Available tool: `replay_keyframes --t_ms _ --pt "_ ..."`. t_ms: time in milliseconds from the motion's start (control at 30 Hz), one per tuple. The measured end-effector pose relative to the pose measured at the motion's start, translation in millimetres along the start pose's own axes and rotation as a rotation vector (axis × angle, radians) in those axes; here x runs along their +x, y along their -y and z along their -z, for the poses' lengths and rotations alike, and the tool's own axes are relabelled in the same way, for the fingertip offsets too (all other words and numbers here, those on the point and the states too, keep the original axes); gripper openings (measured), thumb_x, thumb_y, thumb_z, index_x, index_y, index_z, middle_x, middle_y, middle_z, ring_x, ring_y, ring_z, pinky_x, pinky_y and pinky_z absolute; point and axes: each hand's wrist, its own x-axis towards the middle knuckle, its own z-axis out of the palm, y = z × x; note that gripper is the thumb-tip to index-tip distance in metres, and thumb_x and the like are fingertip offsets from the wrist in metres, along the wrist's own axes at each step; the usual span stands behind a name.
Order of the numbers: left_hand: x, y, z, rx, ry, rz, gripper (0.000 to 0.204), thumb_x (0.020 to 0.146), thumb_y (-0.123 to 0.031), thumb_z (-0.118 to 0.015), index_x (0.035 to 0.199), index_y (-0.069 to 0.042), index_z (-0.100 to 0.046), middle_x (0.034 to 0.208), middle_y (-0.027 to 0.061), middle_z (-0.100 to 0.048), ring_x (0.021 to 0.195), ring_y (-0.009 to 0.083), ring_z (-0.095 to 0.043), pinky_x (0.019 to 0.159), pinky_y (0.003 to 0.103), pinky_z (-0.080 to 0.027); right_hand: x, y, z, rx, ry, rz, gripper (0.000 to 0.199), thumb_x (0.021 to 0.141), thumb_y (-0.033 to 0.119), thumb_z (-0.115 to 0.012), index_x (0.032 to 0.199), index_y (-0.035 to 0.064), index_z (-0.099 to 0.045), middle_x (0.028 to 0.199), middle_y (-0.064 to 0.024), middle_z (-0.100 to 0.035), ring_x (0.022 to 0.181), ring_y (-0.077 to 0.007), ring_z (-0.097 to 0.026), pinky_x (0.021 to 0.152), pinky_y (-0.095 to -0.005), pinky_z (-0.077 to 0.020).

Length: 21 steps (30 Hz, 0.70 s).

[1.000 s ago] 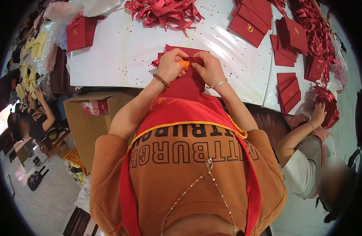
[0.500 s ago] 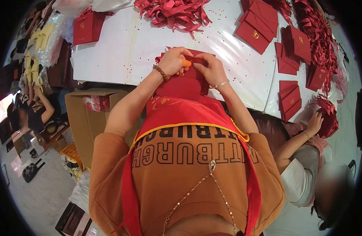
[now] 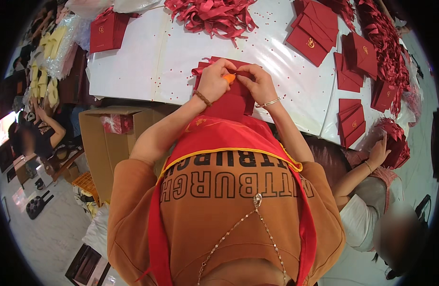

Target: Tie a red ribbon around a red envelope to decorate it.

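Observation:
At the near edge of the table, both hands work over a red paper bag (image 3: 229, 106), with more red card under it. My left hand (image 3: 213, 82), with a beaded bracelet, is closed around a small orange-handled tool (image 3: 230, 78); the tool's working end is hidden. Facing it, my right hand (image 3: 258, 85), with a silver bangle, pinches the upper edge of the bag between thumb and fingers. The fingertips of the two hands almost meet there. A bit of red ribbon (image 3: 198, 70) sticks out left of my left hand.
A heap of red ribbons (image 3: 212, 16) lies ahead on the white table (image 3: 129, 66), among scattered red dots. Red bags (image 3: 309, 43) are stacked at right, others (image 3: 107, 32) at far left. A cardboard box (image 3: 96, 157) stands left. A co-worker's hand (image 3: 379, 151) touches ribboned bags at right.
My left hand has shifted slightly right and its wrist has turned, so more of the orange tool shows. My right hand stays nearly in place. The co-worker's fingers at right have lifted.

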Motion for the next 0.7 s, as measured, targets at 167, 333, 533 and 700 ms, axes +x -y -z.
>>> replay_keyframes --t_ms 167,333,533,700 --pt "0.3 -4.4 -0.6 -0.391 0.026 0.219 0.018 0.079 -0.002 -0.051 0.097 -0.001 -0.051 0.065 0.0029 -0.055 0.051 0.006 -0.049 0.044 0.018 -0.039 -3.7 8.9 1.3 -0.075 -0.024 0.115 0.019 0.073 0.002 -0.061 0.092 0.0038 -0.06 0.083 -0.009 -0.057 0.072 -0.0206 -0.055 0.064 -0.0281 -0.0447" --pt "-1.2 3.4 -1.5 0.084 -0.082 -0.155 0.015 0.08 -0.01 -0.055 0.095 -0.006 -0.055 0.068 0.0037 -0.057 0.051 0.0159 -0.051 0.047 0.025 -0.04 -2.1 9.8 7.3 -0.117 0.035 0.191 0.019 0.074 0.001 -0.061 0.094 0.0032 -0.06 0.081 -0.0076 -0.055 0.071 -0.0175 -0.055 0.063 -0.0266 -0.0443" --pt "12.7 -24.3 35.2 0.896 -0.209 -0.702 0.017 0.077 -0.024 -0.059 0.079 -0.008 -0.064 0.07 0.0057 -0.061 0.064 0.0274 -0.056 0.059 0.034 -0.043 1.5 12.7 -0.1 -0.037 -0.011 0.079 0.015 0.075 0.004 -0.062 0.09 0.0023 -0.059 0.082 -0.0081 -0.058 0.07 -0.0184 -0.056 0.062 -0.0264 -0.0458" --pt "47.6 -37.8 62.9 0.349 0.636 0.088 0.021 0.08 -0.02 -0.053 0.078 -0.002 -0.065 0.059 -0.0018 -0.053 0.053 0.0052 -0.041 0.048 0.023 -0.033 2.8 21.0 -3.7 -0.107 0.08 0.199 0.017 0.073 0.008 -0.063 0.088 0.0031 -0.057 0.081 -0.0107 -0.057 0.073 -0.0256 -0.056 0.064 -0.031 -0.0452"
